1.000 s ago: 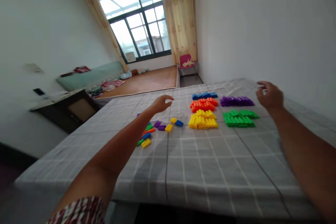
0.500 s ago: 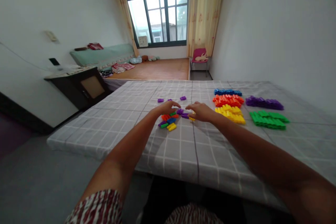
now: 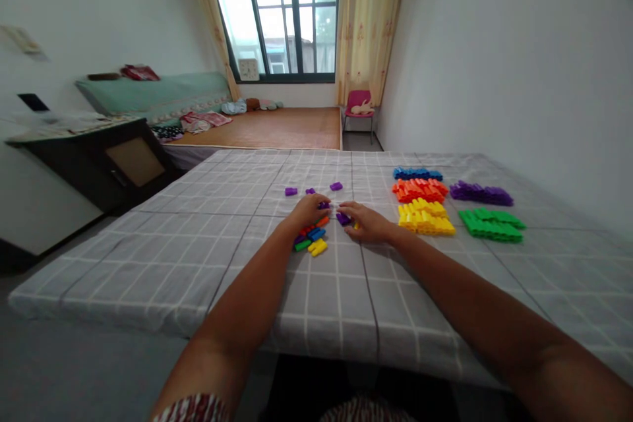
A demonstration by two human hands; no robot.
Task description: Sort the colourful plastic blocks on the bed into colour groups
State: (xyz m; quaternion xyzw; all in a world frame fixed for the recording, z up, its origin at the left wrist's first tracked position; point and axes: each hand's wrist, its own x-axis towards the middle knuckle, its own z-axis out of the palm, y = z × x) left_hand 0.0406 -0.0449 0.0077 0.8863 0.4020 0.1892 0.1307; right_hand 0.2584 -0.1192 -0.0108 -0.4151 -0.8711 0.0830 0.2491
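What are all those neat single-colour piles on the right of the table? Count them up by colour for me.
Blue pile: 1
Orange pile: 1
Yellow pile: 1
Purple pile: 1
Green pile: 1
Total: 5 piles of small plastic pieces

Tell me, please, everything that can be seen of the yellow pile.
The yellow pile is made of small, shiny pieces that look like plastic, stacked in layers on the checked cloth. It lies right of the right hand, left of the green pile and in front of the orange pile; whether it touches the orange one is unclear. Nothing grips it.
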